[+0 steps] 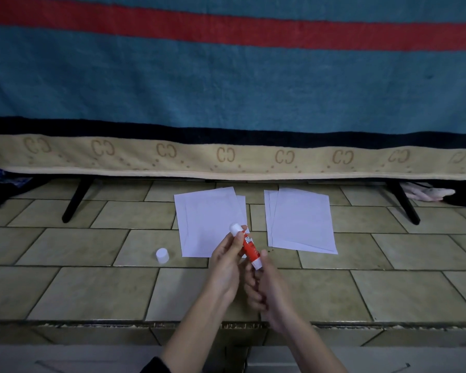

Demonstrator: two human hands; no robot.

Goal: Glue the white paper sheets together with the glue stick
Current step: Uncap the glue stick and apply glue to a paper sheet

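Observation:
A red and white glue stick (249, 247) is held tilted above the tiled surface, its white glue end pointing up and away. My left hand (228, 261) grips its upper part with the thumb across the barrel. My right hand (264, 286) pinches the white base at its lower end. The white cap (162, 256) stands alone on the tiles, left of my hands. Two piles of white paper sheets lie flat beyond my hands: the left pile (207, 224) partly behind the glue stick, the right pile (301, 220) a little apart from it.
The tiled surface (92, 286) ends in a front edge just below my wrists. A blue, red and beige patterned cloth (226, 90) hangs across the back over black slanted legs (76, 200). Dark and pale fabrics lie at the far left and far right.

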